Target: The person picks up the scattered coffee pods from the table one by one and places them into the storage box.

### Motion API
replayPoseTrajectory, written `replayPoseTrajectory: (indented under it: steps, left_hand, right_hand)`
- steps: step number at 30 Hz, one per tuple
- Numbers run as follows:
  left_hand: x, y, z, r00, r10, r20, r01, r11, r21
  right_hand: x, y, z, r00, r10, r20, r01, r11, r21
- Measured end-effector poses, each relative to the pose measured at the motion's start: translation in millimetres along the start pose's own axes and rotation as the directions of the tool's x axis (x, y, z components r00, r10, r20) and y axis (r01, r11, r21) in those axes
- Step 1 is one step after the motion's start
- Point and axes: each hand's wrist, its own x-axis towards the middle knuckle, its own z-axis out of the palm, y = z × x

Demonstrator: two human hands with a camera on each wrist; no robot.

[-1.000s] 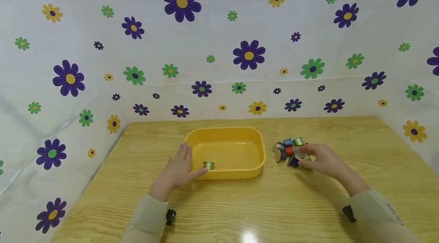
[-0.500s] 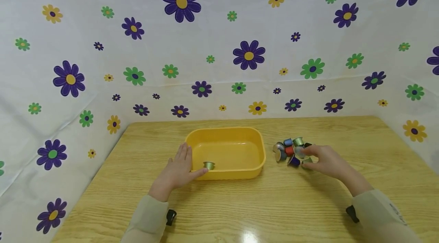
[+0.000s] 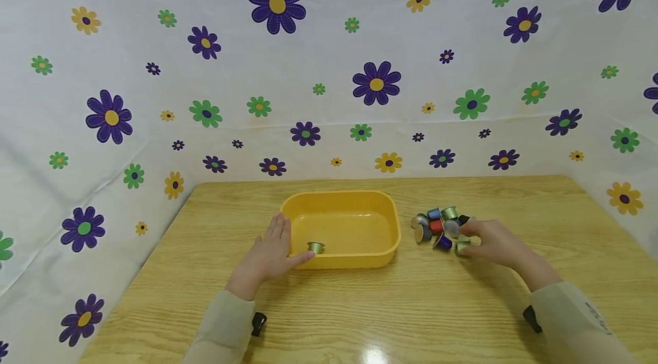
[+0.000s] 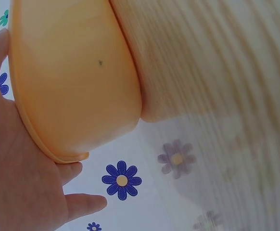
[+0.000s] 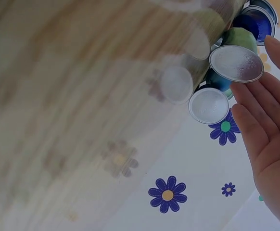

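Observation:
My left hand (image 3: 266, 255) rests against the left end of a yellow plastic tub (image 3: 339, 261), its fingers straight along the side and its thumb at the front rim. One green coffee capsule (image 3: 316, 247) is inside, near the front left corner. To the right of the tub, my right hand (image 3: 496, 247) reaches the near right side of a capsule pile. A pale green capsule (image 5: 236, 62) lies between thumb and fingers; in the right wrist view the fingertips are right at its silver lid and the thumb is apart from it.
Several capsules make up the pile, among them a red one (image 3: 436, 227), a dark blue one (image 3: 442, 242), a light blue one (image 3: 434, 214) and another green one (image 3: 449, 212). The wooden table (image 3: 349, 307) ends at a flower-printed cloth (image 3: 308, 67) behind.
My right hand has shifted slightly right, from over the pile to the pale green capsule at its near right edge. The left hand stays at the tub. The head view has turned slightly.

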Motion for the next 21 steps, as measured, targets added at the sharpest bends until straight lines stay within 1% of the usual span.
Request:
replayPoseTrajectory:
  steps: [4, 10, 17, 21]
  left_hand:
    - [0.5, -0.6, 0.3, 1.0, 0.001, -0.002, -0.001, 1.0, 0.006]
    - [1.0, -0.6, 0.2, 1.0, -0.001, -0.003, 0.001, 1.0, 0.009]
    - [-0.4, 1.6, -1.4, 1.0, 0.004, -0.003, -0.004, 1.0, 0.003]
    - [-1.4, 1.8, -1.7, 1.0, 0.004, -0.005, -0.004, 1.0, 0.005]
  right_hand:
    - [0.9, 0.8, 0.6, 0.999, 0.028, 0.032, -0.027, 0.999, -0.02]
    - [0.8, -0.1, 1.4, 0.997, 0.036, 0.072, -0.033, 0.998, -0.052]
    - [0.9, 0.3, 2.3, 0.995, 0.02, 0.099, -0.012, 0.997, -0.078]
    - [1.3, 0.7, 3.2, 0.993, 0.018, 0.112, -0.01, 0.997, -0.076]
